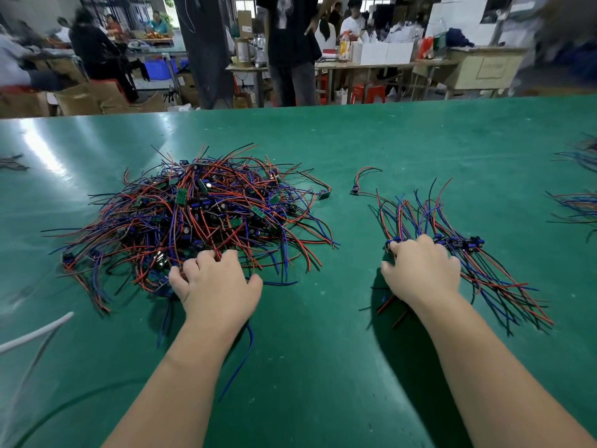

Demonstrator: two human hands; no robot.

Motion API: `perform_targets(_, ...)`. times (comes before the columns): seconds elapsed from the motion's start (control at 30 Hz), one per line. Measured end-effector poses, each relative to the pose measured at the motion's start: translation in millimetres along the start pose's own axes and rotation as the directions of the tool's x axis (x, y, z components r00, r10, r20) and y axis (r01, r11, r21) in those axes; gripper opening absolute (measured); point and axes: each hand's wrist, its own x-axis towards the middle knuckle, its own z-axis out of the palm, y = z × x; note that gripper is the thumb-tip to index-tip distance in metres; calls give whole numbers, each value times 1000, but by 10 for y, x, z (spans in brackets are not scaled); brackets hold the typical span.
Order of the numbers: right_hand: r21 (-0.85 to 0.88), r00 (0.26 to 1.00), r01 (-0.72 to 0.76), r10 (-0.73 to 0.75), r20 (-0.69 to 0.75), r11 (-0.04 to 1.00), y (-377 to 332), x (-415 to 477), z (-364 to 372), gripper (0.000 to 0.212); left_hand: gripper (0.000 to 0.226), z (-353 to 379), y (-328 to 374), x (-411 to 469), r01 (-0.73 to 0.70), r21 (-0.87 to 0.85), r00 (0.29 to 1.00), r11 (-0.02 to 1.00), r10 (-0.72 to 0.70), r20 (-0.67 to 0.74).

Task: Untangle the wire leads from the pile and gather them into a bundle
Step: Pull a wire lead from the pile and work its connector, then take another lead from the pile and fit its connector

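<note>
Green matting covers the table (323, 140). On it, left of centre in the frame, the pile (206, 205) of red, blue and black wire leads is heaped, with small green circuit boards (181, 195) caught among the strands. The left hand (216, 282) is set at the pile's near edge, its fingers curled into the strands and closed on a few of them. A blue wire (242, 360) trails from beneath it toward the bottom of the frame. To the right, the gathered bundle (504, 286) is fanned out on the table. The right hand (420, 270) is curled over its middle, where the blue connectors (458, 242) are lined up — whether the thumb is closed underneath cannot be told.

The chief risk is judged to lie in the left-hand pull. The strands are crossed many times over, so if the gripped leads are drawn out quickly, neighbours may be dragged along, knots tightened, or a wire strained where it meets its board. The whole heap could also be dragged toward the table's near edge. On the right, the bundle is held only at its waist — if that hold is loosened while the pile is attended to, the aligned connectors may be splayed and the ends mixed. One stray lead (365, 176), lying apart between pile and bundle, could be overlooked.
</note>
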Motion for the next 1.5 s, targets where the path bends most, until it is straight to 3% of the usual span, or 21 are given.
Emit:
perform_targets(0.23,143,995,69,-58,-82,987,-22,-70,-48,33,38,-1,-20,83,11,-162,997,987,-24,-77)
perform_targets(0.4,234,986,139,-114,-120,962,-92,-142,-60,33,35,-10,-66,95,-4,-52,997,999,0,-79)
perform_targets(0.5,321,975,194,-146,-167,927,-108,-163,-80,28,27,-66,-27,81,-85,-240,967,967,22,-253)
perform_targets(0.57,418,957,267,-188,-220,868,-134,-193,-106,23,29,-118,32,35,-296,-444,892,845,79,-445)
perform_targets(0.63,554,939,334,-216,-269,762,-185,-257,-138,18,39,-178,103,-33,-499,-567,814,655,130,-566)
perform_targets(0.73,673,953,302,-207,-220,676,-252,-313,-139,17,49,-214,204,-120,-669,-577,714,468,190,-674)
perform_targets(0.87,786,979,184,-179,-95,590,-236,-264,-115,21,48,-177,274,-180,-756,-551,641,355,227,-733)
perform_targets(0.97,897,986,54,-164,21,440,-222,-264,-143,28,47,-163,299,-199,-706,-655,704,270,173,-688)
perform_targets(1.1,993,926,-104,-360,114,47,-298,-334,-187,24,47,-176,361,-250,-433,-901,894,15,138,-427)
perform_targets(1.2,999,906,-12,-423,24,31,-337,-374,-169,21,50,-143,398,-289,-314,-948,925,-48,211,-317)
perform_targets(1.5,993,900,51,-427,-90,-103,-398,-415,-161,21,56,-87,472,-362,-270,-962,916,-45,297,-271)
